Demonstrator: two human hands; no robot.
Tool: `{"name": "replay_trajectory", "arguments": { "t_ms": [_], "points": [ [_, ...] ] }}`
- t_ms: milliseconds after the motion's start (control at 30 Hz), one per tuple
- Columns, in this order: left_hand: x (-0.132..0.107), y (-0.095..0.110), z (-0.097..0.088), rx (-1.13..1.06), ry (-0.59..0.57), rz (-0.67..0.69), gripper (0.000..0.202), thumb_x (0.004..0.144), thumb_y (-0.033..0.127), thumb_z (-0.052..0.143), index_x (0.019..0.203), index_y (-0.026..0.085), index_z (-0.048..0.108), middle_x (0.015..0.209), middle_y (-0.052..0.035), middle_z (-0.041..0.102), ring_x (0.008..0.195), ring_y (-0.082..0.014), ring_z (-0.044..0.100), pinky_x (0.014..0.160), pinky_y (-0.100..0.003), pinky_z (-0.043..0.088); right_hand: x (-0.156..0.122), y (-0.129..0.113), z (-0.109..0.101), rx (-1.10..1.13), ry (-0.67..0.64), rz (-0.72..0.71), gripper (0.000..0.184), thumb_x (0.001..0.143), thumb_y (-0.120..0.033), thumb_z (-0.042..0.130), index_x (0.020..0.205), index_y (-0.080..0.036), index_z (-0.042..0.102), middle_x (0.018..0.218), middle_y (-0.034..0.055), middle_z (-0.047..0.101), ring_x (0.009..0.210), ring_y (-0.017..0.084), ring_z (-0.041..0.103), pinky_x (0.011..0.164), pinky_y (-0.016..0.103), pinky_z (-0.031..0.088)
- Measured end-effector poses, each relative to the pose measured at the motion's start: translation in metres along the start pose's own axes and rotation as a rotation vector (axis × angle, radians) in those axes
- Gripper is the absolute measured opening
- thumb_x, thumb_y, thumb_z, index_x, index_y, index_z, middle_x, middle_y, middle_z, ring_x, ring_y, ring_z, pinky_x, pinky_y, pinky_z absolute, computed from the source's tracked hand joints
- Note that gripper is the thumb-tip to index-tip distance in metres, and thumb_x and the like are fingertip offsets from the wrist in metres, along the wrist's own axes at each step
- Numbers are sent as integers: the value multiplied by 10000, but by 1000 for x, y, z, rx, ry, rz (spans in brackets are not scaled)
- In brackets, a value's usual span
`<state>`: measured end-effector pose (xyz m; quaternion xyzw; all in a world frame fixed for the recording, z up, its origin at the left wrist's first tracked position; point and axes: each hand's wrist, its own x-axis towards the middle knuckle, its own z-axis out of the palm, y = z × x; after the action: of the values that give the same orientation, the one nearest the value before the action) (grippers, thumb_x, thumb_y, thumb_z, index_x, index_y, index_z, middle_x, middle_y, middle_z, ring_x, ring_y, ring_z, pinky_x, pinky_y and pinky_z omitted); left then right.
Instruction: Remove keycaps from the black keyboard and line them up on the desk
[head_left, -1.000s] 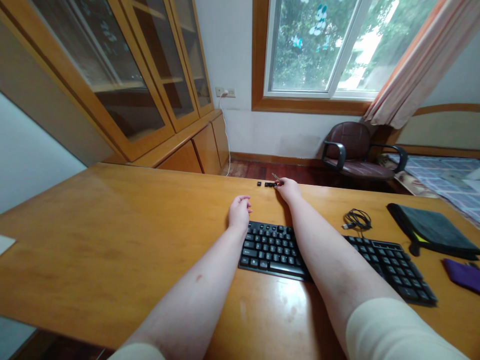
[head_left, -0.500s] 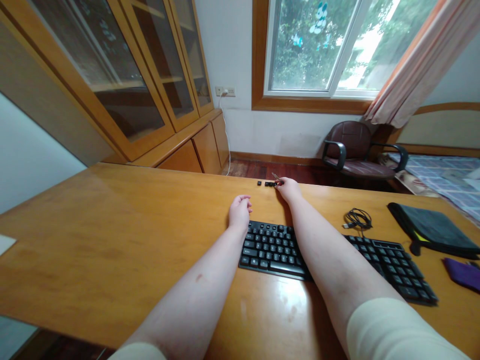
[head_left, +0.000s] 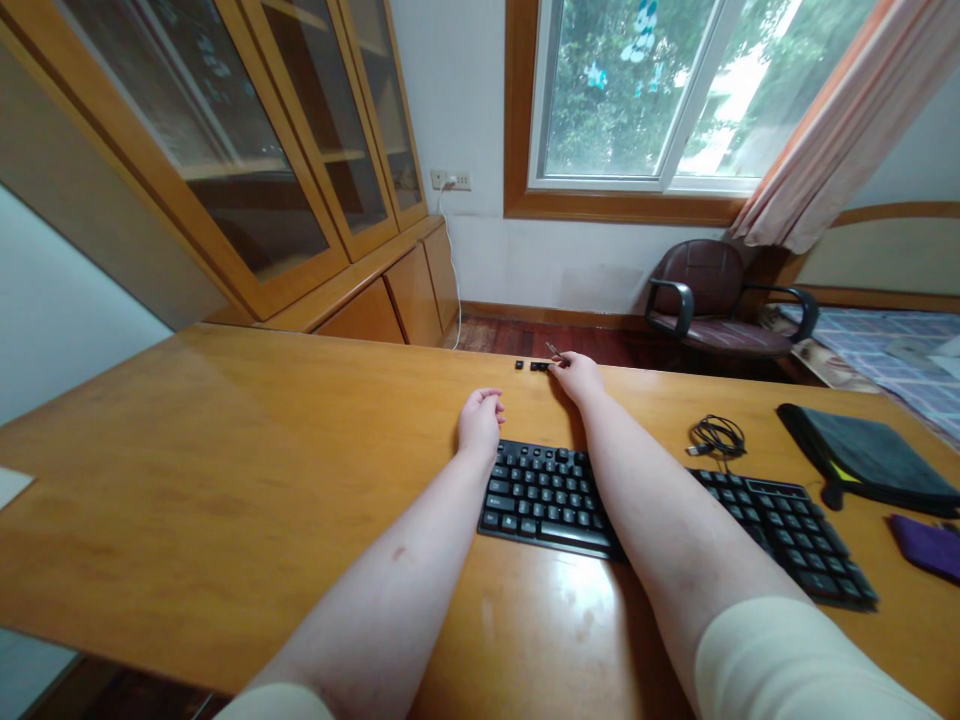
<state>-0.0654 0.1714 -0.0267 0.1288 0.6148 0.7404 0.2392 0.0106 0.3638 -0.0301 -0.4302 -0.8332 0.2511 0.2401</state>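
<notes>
A black keyboard (head_left: 555, 495) lies on the wooden desk, its middle covered by my right forearm. My left hand (head_left: 480, 420) rests by its upper left corner, fingers curled in, with nothing visible in them. At the desk's far edge my right hand (head_left: 576, 378) is closed around a thin metal tool (head_left: 555, 351), perhaps tweezers, whose end sticks out past the fingers. Beside the fingertips, several small black keycaps (head_left: 537, 367) stand in a row. One more keycap (head_left: 519, 365) sits apart to their left. What lies under the right fingertips is hidden.
A coiled black USB cable (head_left: 716, 436) lies behind the keyboard. On the right are a dark zippered pouch (head_left: 874, 455) and a purple pouch (head_left: 928, 548). Beyond the wooden desk (head_left: 225, 480) stand a swivel chair (head_left: 701, 295) and a glass-door cabinet (head_left: 322, 240).
My right hand has shifted very slightly at the keycap row, and the tool's end has tilted a little. My left hand and the keyboard stay in place.
</notes>
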Motion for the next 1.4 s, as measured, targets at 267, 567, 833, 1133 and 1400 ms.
{"name": "replay_trajectory", "arguments": {
  "t_ms": [267,567,833,1133,1400],
  "points": [
    [-1,2,0,2,-1,-8,124,688,198,478,771,167,566,571,46,480,442,-62,420,464,-181,361,-8,-13,-8,155,56,-76,224,773,-284,450,910,-177,592,806,52,640,722,180,544,671,278,418],
    [-1,2,1,1,0,-14,131,688,186,470,777,162,563,568,48,477,440,-57,410,457,-173,352,-23,-27,-14,-145,-370,-216,385,759,-408,586,1097,-230,638,1051,64,669,904,197,612,772,261,426],
    [-1,2,1,3,9,-16,130,685,179,468,767,162,567,569,45,480,446,-61,415,466,-178,359,-24,-30,-9,-270,-409,-178,541,766,-494,577,1259,-276,534,1204,75,605,1052,238,583,849,287,425],
    [1,0,1,-3,7,-11,130,685,182,470,765,166,571,569,44,480,453,-65,425,471,-181,366,-22,-28,-7,-292,-398,-172,567,750,-536,566,1259,-287,532,1204,76,605,1051,251,580,838,303,428],
    [0,1,1,-2,8,-14,131,687,183,472,769,163,573,565,45,481,447,-61,427,462,-174,367,-17,-24,-15,-167,-190,-29,300,795,-340,512,1022,-231,673,944,72,690,833,198,621,704,252,436]
  ]
}}
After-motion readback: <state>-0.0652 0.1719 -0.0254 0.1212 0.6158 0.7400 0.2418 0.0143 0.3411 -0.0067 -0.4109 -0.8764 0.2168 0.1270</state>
